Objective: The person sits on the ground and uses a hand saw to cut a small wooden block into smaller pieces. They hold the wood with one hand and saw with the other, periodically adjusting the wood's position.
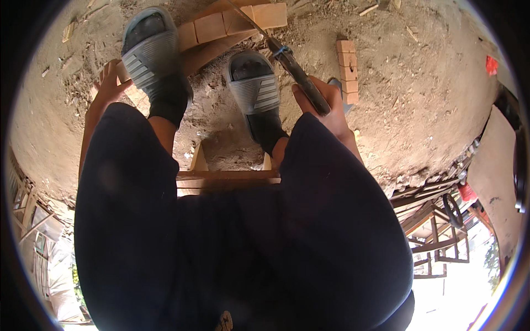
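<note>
Right grip: right hand (326,107) clenched around the dark, cylindrical handle of a long thin-bladed saw (292,63).
Left grip: left hand (107,85) released, fingers spread against a pale notched wooden plank (232,25).
Plank: under grey ribbed slide sandals (152,55), on sandy ground (419,99).

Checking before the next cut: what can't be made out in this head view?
- Saw blade: only a thin edge shows past the handle, teeth too small to see.
- Wooden plank: the left sandal covers part of it.
- Left hand: palm hidden, knee in front.
- Right hand: fingers wrap the handle; thigh covers the wrist.
- Stool: mostly behind the shorts.
</note>
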The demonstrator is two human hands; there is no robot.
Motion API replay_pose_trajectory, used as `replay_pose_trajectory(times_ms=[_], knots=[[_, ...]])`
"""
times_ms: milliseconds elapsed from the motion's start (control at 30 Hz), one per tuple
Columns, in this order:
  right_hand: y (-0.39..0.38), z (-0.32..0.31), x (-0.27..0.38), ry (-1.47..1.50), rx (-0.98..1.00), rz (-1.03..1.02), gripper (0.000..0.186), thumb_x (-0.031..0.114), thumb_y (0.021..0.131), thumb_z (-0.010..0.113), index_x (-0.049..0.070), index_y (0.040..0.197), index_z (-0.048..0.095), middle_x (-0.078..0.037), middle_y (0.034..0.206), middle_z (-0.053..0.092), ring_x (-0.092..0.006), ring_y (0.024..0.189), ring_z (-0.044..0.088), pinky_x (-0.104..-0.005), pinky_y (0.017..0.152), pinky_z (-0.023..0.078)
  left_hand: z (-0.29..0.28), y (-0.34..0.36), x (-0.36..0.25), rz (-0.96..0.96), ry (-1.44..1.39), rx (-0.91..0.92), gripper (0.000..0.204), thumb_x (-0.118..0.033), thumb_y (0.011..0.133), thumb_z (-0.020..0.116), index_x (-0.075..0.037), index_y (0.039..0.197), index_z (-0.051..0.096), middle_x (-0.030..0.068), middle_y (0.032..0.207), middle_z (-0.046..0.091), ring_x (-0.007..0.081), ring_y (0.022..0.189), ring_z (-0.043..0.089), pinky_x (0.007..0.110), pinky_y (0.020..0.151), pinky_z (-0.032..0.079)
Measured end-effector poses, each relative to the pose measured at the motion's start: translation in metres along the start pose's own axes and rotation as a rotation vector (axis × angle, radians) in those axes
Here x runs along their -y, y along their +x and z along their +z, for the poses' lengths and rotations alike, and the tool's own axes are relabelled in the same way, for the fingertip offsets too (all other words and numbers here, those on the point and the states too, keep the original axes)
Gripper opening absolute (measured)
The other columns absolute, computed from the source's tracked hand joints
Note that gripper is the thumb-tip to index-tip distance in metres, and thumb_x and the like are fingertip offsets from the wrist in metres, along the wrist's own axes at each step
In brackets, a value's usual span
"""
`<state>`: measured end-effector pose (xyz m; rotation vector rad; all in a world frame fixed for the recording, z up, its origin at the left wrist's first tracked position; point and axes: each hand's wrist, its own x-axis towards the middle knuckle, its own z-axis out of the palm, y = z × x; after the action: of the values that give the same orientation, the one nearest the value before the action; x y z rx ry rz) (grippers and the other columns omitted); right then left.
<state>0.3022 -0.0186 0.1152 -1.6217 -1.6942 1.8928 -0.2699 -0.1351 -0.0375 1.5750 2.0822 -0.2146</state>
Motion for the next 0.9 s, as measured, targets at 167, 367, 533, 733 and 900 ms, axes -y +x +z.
replay_pose_trajectory(times_ms=[167, 367, 533, 733, 900], knots=[[-0.059, -0.022, -0.079, 0.082, -0.11, -0.2, 0.03, 0.012, 0.09, 0.064, -0.002, 0.116, 0.065, -0.005, 0.077, 0.062, -0.0106, 0.071, 0.055, -0.0291, 0.061, 0.045, 0.004, 0.011, -0.016, 0.054, -0.009, 0.014, 0.077, -0.033, 0.079, 0.08, -0.023, 0.141, 0.036, 0.0089, 0.144, 0.038, 0.04, 0.139, 0.031, 0.073, 0.103, 0.021], [-0.01, -0.02, -0.034, -0.025, -0.022, -0.199, 0.023, 0.014, 0.092, 0.064, -0.001, 0.11, 0.065, -0.006, 0.076, 0.063, -0.0121, 0.07, 0.055, -0.0315, 0.063, 0.045, 0.003, 0.015, 0.018, 0.076, -0.038, 0.009, 0.083, -0.032, 0.077, 0.081, -0.019, 0.144, 0.034, 0.0133, 0.143, 0.039, 0.0415, 0.136, 0.034, 0.067, 0.104, 0.028], [-0.011, -0.028, -0.001, -0.076, 0.039, -0.105, 0.017, 0.015, 0.095, 0.063, -0.001, 0.101, 0.064, -0.003, 0.068, 0.056, -0.0083, 0.066, 0.048, -0.0317, 0.059, 0.04, 0.023, 0.025, 0.01, 0.051, 0.027, 0.01, 0.085, -0.037, 0.076, 0.082, -0.017, 0.144, 0.035, 0.0159, 0.142, 0.042, 0.0439, 0.134, 0.037, 0.066, 0.105, 0.028], [-0.067, -0.049, -0.074, 0.066, -0.001, -0.137, 0.028, 0.01, 0.095, 0.06, -0.002, 0.12, 0.064, 0.001, 0.068, 0.052, -0.005, 0.064, 0.045, -0.0273, 0.056, 0.038, 0.014, 0.026, 0.043, 0.07, 0.006, 0.026, 0.098, -0.045, 0.068, 0.085, -0.013, 0.145, 0.033, 0.0178, 0.143, 0.042, 0.043, 0.135, 0.038, 0.061, 0.107, 0.032], [0.011, -0.02, -0.022, -0.13, 0.011, -0.281, 0.023, 0.019, 0.093, 0.064, 0.006, 0.111, 0.069, -0.002, 0.073, 0.063, -0.0123, 0.063, 0.052, -0.0321, 0.059, 0.044, 0.007, 0.035, 0.037, 0.058, 0.095, 0.048, 0.103, -0.047, 0.065, 0.087, -0.011, 0.146, 0.033, 0.0187, 0.143, 0.043, 0.0422, 0.135, 0.038, 0.059, 0.107, 0.033]])
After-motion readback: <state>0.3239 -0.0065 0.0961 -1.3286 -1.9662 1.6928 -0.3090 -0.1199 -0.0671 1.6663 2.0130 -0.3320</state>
